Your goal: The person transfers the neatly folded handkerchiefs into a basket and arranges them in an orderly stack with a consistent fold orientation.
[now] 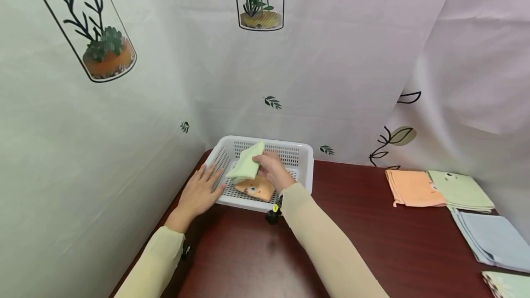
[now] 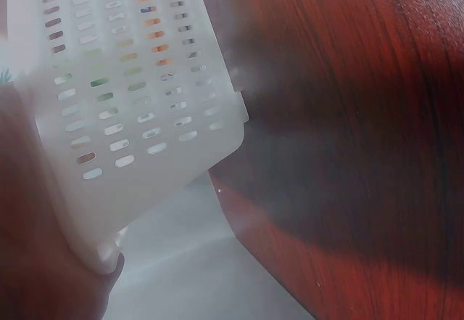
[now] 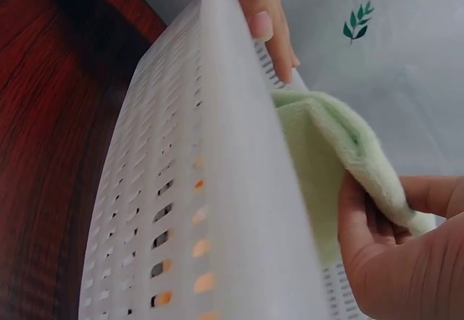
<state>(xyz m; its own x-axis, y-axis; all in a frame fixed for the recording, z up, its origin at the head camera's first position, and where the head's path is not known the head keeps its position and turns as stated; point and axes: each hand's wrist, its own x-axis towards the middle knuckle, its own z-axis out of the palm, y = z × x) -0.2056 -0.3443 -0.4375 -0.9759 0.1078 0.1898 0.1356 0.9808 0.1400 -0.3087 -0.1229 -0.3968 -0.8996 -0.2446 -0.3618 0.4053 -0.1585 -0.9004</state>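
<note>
At the table's far left corner: one basket, white, plastic-looking, oblong with rounded corners, walls pierced by rows of slots. Contents: one orange cloth, folded, bearing a small dark-and-white motif, perhaps a cartoon face, too small to be sure of. Over it, at the basket's mouth: one green cloth, pale, folded, plush, edge rounded. Right hand: thumb and fingers closed on the green cloth's right side, pinching it. Left hand: fingers spread, nearly straight, laid over the basket's left rim. On the right wrist: black device with a yellow patch. Right of the table, folded flat: peach cloth; sage cloth, adjoining, with dark motif; blue cloth; floral cloth, cut by the frame. Table surface: glossy, red-brown, wood-grained.
</note>
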